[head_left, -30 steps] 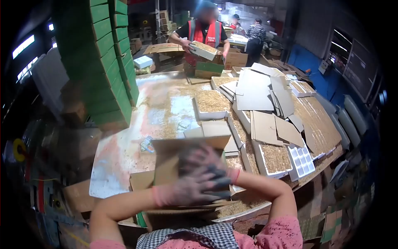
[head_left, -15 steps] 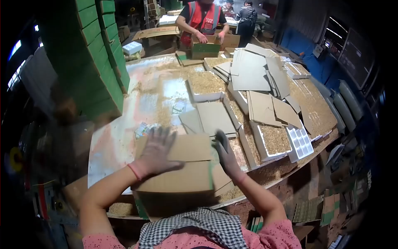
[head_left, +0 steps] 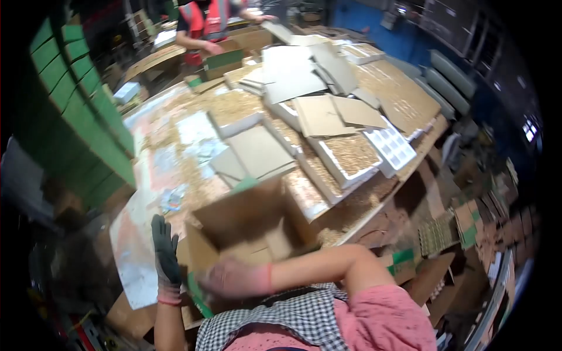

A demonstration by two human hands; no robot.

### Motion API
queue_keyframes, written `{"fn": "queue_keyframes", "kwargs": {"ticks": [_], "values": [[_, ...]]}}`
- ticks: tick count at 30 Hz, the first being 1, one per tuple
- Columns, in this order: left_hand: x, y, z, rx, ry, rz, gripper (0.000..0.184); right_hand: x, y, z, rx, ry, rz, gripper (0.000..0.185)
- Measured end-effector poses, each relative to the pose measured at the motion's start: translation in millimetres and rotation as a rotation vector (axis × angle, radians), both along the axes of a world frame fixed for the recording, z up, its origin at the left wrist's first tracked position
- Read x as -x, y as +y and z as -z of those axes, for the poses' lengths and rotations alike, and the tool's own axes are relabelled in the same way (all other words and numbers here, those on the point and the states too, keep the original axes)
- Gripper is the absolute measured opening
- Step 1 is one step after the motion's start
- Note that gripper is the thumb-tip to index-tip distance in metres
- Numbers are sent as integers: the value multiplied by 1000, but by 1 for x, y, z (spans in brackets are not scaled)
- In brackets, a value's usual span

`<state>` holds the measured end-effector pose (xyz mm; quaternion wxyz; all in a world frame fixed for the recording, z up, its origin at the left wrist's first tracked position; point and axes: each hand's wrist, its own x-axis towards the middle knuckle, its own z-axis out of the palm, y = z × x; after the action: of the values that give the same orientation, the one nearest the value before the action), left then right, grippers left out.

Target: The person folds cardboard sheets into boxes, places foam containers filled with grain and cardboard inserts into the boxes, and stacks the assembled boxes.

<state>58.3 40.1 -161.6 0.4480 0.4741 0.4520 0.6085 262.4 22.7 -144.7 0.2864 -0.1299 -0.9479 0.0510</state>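
An open cardboard box (head_left: 237, 219), brown inside with some green outside, stands at the near edge of the table in front of me. Its inside faces up and shows bare cardboard. My left hand (head_left: 166, 257), in a grey glove, is held upright beside the box's left side, fingers stretched out; whether it touches the cardboard I cannot tell. My right arm reaches across the near side of the box. At its end my gloved right hand (head_left: 231, 278) is at the near left corner, smeared by motion, its fingers unclear.
Grey cardboard sheets (head_left: 290, 73) lie over white foam trays filled with shavings (head_left: 351, 155). A white foam tray with square cells (head_left: 391, 146) sits at the table's right edge. Green boxes (head_left: 88, 111) are stacked at left. Across the table, a person in a red vest (head_left: 205, 23) handles another box (head_left: 224, 61).
The box showed a closed cardboard face under both hands; now its open inside faces up. My left hand moved to its left side, my right hand across to the near side. The view has shifted.
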Motion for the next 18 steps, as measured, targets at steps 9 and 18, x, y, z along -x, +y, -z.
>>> {"fn": "queue_keyframes", "kwargs": {"ticks": [9,18], "values": [[-38,-1,-3,-70,665,10,30,-290,77,60,150,122,1655,52],[-31,29,5,101,661,-45,16,-370,28,131,376,664,1427,63]]}}
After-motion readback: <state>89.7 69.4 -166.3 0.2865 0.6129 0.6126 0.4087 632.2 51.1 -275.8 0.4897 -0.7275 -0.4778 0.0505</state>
